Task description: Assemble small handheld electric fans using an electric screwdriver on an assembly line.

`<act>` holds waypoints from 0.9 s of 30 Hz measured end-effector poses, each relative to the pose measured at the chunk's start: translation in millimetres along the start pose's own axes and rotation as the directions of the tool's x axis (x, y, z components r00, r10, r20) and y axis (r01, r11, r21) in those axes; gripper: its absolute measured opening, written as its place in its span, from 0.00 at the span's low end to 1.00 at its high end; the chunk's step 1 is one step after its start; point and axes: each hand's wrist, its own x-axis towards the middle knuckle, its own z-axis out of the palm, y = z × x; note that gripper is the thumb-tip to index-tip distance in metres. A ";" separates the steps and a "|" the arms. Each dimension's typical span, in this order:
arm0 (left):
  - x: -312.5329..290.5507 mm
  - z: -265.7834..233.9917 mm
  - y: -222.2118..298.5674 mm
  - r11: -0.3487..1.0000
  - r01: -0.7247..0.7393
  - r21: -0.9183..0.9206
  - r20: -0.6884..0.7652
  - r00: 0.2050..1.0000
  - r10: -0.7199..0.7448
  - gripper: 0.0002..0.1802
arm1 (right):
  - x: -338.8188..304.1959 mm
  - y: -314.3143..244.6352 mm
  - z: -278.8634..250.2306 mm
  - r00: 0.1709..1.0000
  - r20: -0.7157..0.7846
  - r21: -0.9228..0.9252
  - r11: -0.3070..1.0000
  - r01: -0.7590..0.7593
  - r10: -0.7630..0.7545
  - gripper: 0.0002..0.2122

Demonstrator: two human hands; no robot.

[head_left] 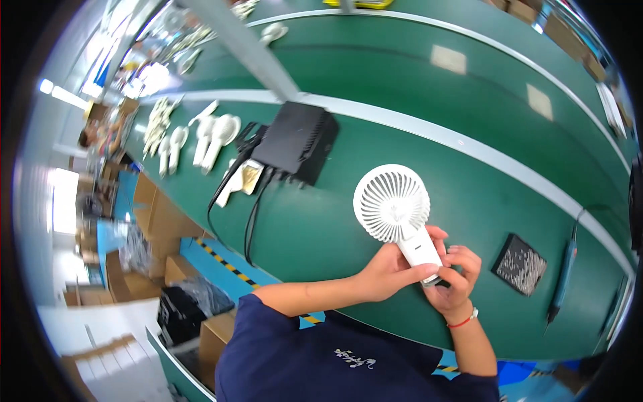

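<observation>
A white handheld fan (392, 203) with a round slatted grille is held over the green workbench, its head tilted up to the left. My left hand (390, 273) is closed round the lower handle, the thumb lying across its front. At the handle's bottom end, my right hand (458, 275) has its fingers curled against the fan, with a red band at the wrist. The fingers hide part of the handle's base. To the right lies a black tray (520, 264) full of small metallic pieces, and beyond it a blue-grey electric screwdriver (564, 275).
A black box-shaped unit (292, 142) with cables stands left of the fan. Several white fan parts (216, 139) lie at the bench's far left. A grey rail (429, 135) crosses the bench behind. Cardboard boxes (218, 342) stand on the floor to the left.
</observation>
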 end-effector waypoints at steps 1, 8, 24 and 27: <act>-7.7 -1.6 9.9 0.996 -0.067 -0.061 -0.040 0.997 0.065 0.32 | -5.0 0.5 0.3 0.997 -0.006 0.079 0.994 -0.071 0.072 0.24; -91.7 -136.6 119.6 0.823 -0.373 0.429 -0.578 0.587 0.567 0.28 | 7.2 7.1 -1.3 0.865 0.171 -0.118 0.882 -0.457 0.471 0.22; -198.3 -512.2 169.1 0.852 0.241 0.464 -0.882 0.035 0.470 0.18 | 16.3 -3.6 8.5 0.884 0.229 -0.290 0.896 -0.337 0.407 0.14; -197.6 -524.5 169.8 0.723 0.399 0.563 -0.805 0.070 0.589 0.19 | 16.6 -6.6 9.2 0.881 0.196 -0.309 0.880 -0.361 0.430 0.14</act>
